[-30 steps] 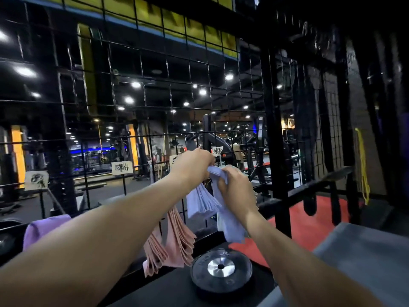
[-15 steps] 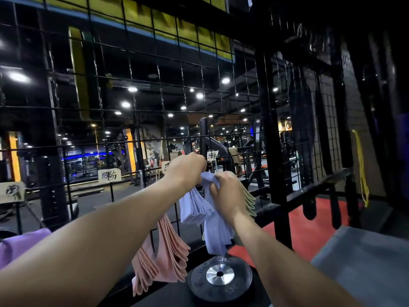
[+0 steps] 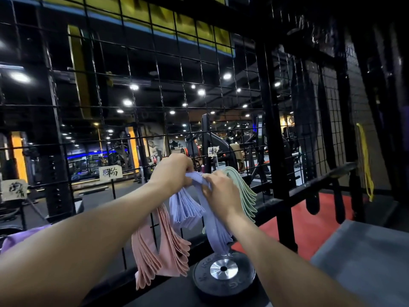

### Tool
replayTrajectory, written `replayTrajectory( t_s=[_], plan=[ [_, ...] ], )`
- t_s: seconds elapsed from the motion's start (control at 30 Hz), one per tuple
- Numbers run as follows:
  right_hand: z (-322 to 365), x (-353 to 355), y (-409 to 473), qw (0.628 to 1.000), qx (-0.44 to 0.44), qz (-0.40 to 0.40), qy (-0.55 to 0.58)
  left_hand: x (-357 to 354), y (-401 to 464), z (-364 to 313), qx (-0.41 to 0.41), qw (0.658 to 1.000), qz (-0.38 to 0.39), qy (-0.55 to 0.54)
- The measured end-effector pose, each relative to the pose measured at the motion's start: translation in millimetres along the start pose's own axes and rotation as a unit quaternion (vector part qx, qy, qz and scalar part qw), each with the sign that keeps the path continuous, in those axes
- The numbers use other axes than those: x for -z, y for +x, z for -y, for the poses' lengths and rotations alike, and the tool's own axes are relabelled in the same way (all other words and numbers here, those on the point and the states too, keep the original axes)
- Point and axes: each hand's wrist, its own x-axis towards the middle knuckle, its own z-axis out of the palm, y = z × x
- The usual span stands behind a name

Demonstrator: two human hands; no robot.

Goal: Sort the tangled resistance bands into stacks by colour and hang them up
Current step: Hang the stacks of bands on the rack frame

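Both hands are raised at a black wire grid (image 3: 155, 89). My left hand (image 3: 172, 171) and my right hand (image 3: 221, 191) each grip the top of a lilac-blue resistance band (image 3: 213, 227) that hangs down between them. A stack of the same lilac-blue bands (image 3: 184, 209) hangs on the grid just below my left hand. Left of it hangs a stack of pink bands (image 3: 163, 247). A stack of pale green bands (image 3: 245, 193) hangs behind my right hand, partly hidden by it.
A black weight plate (image 3: 223, 278) lies on the dark shelf below the bands. Paper labels (image 3: 110, 172) are fixed to the grid. A purple cloth (image 3: 20, 237) lies at the far left, a yellow band (image 3: 365, 165) hangs at the right, and a grey surface (image 3: 363, 258) sits at the lower right.
The view has shifted so the pale green stack now shows beside my right hand. Both hands stay on the lilac-blue band at the grid, a little lower in the frame.
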Motion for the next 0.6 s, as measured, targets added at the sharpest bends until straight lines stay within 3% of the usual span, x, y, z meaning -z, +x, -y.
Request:
replayTrajectory(
  t_s=[0.27,0.43,0.6],
  plan=[
    [10,6,1,0.995,0.058,-0.006,-0.082,7,-16,6,0.059,0.993,-0.014,-0.101],
    [16,3,-8,0.983,0.104,-0.015,-0.149,0,-28,7,0.074,0.995,-0.03,-0.067],
    [25,2,-12,0.984,0.086,-0.013,-0.153,-2,-38,4,0.068,0.996,-0.06,-0.005]
  ],
)
